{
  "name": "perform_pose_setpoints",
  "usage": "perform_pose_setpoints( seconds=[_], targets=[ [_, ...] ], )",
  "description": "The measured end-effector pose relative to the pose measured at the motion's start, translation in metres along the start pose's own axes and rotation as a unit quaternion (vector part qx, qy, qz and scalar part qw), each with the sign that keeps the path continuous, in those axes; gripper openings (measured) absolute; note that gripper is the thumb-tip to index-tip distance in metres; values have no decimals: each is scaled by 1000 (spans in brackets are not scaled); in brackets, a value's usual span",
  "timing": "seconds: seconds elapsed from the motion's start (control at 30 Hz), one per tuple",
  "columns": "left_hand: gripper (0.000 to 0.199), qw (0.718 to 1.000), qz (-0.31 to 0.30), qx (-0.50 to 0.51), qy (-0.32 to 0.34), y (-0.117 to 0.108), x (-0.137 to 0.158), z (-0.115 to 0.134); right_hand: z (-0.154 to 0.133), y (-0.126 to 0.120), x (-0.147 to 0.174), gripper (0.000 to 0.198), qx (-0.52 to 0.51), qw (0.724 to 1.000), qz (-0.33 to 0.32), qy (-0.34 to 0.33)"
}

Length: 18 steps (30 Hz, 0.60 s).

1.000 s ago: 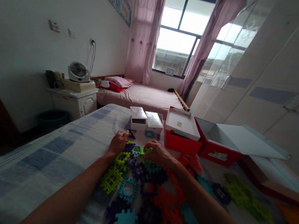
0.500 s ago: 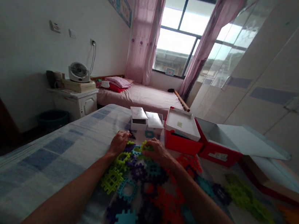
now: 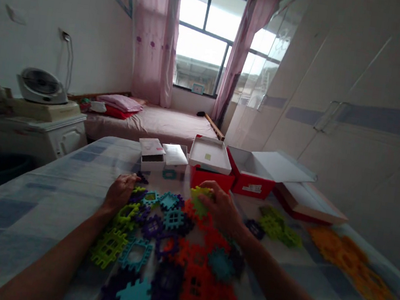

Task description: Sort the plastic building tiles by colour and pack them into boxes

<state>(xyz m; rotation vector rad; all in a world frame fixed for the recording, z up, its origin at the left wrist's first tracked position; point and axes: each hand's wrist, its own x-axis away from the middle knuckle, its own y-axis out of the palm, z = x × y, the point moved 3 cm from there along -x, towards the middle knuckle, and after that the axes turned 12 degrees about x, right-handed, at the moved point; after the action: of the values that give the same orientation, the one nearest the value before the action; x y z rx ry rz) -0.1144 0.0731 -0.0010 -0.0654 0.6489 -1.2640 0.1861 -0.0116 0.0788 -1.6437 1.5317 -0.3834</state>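
Note:
My right hand is closed on a yellow-green building piece with toothed edges, raised over the red-orange pieces. On the left of the pile, my left hand rests low with its fingers reaching towards a dark purple piece; whether they touch it is unclear. Just below those fingers lie yellow-green pieces, partly covered by the hand. Between my arms spread light blue pieces and purple pieces, some with window openings.
Behind the pile stand two small white boxes, a red box with a white lid and an open red box. To the right lie more yellow-green pieces and orange pieces. A checked cloth covers the surface.
My right hand has moved right, away from my left hand, carrying the yellow-green piece. It uncovers light blue pieces in the pile. The camera view has swung right.

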Motion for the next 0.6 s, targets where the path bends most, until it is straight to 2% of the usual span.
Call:
perform_pose_setpoints(
  seconds=[0.07, 0.13, 0.2, 0.3, 0.37, 0.47, 0.53, 0.6],
  targets=[
    [51, 1000, -5, -2, 5, 0, -1, -1, 32, -32, 16, 41, 82, 995, 49, 40],
    [50, 1000, -5, -6, 5, -1, -1, -1, 71, -65, 26, 43, 182, 974, 101, 91],
    [50, 1000, -5, -11, 2, -1, -1, 0, 109, -92, 29, 43, 303, 936, 96, 150],
    [51, 1000, -6, -18, -1, -1, -1, 1, 150, -119, 29, 44, 359, 907, 93, 197],
    [51, 1000, -7, -21, -1, -2, -1, 2, 164, -127, 29, 42, 378, 898, 93, 206],
    [52, 1000, -7, -22, -2, -2, 0, 3, 166, -131, 34, 43, 412, 882, 111, 201],
    [52, 1000, -8, -21, -4, -2, 1, 3, 160, -129, 42, 46, 426, 884, 108, 159],
    [51, 1000, -9, -19, -6, -2, 1, 3, 153, -122, 54, 45, 419, 901, 67, 85]
  ],
)
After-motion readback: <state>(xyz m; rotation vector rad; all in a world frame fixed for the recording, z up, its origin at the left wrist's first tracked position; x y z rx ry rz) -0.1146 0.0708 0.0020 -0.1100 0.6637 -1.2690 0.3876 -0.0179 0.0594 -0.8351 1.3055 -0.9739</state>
